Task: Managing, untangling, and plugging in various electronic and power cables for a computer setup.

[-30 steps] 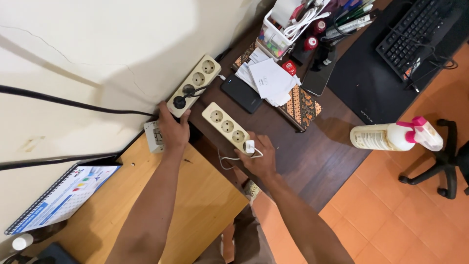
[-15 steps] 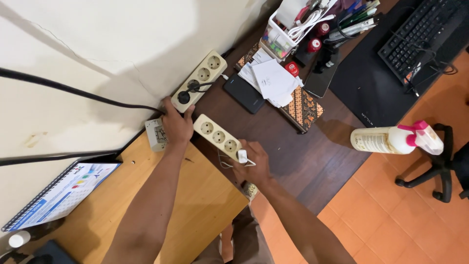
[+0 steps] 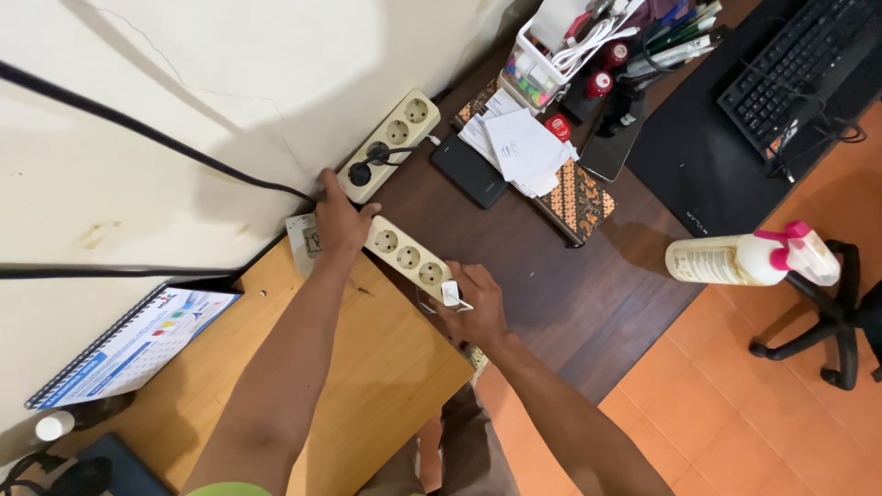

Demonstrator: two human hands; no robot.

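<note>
Head view, item by item.

1. Left hand point(image 3: 338, 225): as I read it, it lies at the far end of the cream power strip point(image 3: 409, 256), fingers curled over that end and close to the black cable point(image 3: 165, 147) that runs along the wall. Whether it truly clamps the strip or only presses on it I cannot tell.
2. Right hand point(image 3: 478, 308): closed round the near end of the same strip, fingertips pinching the small white plug point(image 3: 450, 293) seated there, with its thin white cord looping below.
3. Cream power strip: lies diagonally across the seam between the dark desk point(image 3: 551, 276) and the light wooden table point(image 3: 386, 367), just beside a second power strip point(image 3: 388, 145) that leans on the wall with a black plug in it.
4. Surroundings: a small white box point(image 3: 303, 241) under the left wrist, a desk calendar point(image 3: 129, 344), a black phone point(image 3: 469, 172), loose papers point(image 3: 524, 147), a spray bottle point(image 3: 749, 257) lying on its side, a keyboard point(image 3: 799, 64).

Risks, in my judgement: the strip straddles two surfaces and could tip or slide off; a tug on the white plug could drag the strip, since the cord is slack and looped; fingers sit near open sockets.

Change since the earlier frames: the strip has travelled toward the wall and the left hand, which now meets its end; the right hand has followed.
</note>
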